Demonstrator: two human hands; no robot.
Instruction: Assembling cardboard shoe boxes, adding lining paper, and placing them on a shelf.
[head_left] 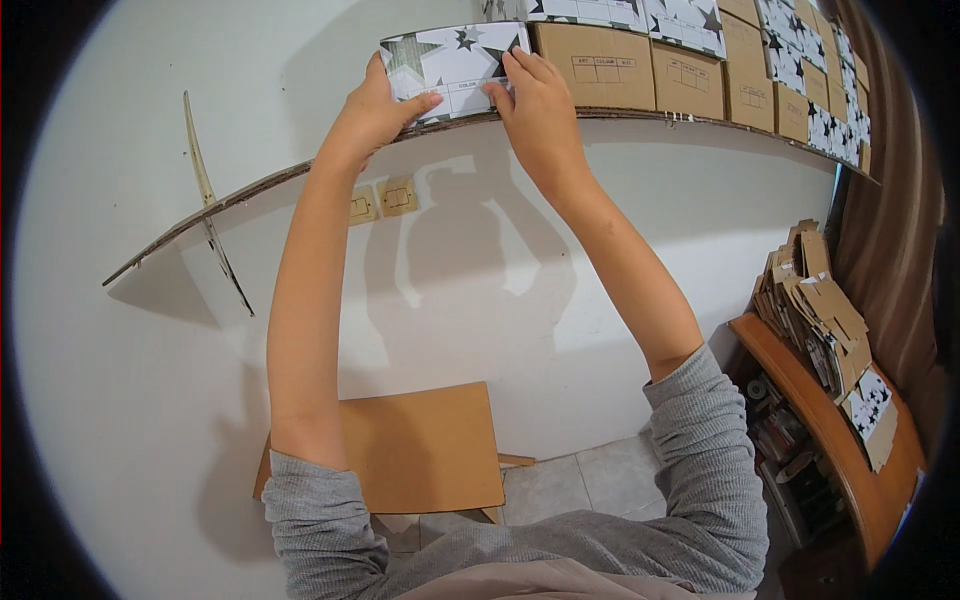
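A star-patterned box [450, 65] is clamped between the left hand [375, 110] and right hand [540, 110], steadied on the shelf [300, 172] beside brown cartons [600, 65].

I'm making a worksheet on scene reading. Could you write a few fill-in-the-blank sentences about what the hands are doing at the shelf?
1. Both hands grip a box printed with black and grey ____.
2. The star-patterned box rests on a wall ____.
3. Right of it stands a plain ____ cardboard box.
4. The left hand and right hand belong to arms in ____ sleeves.

Missing words: stars; shelf; brown; grey
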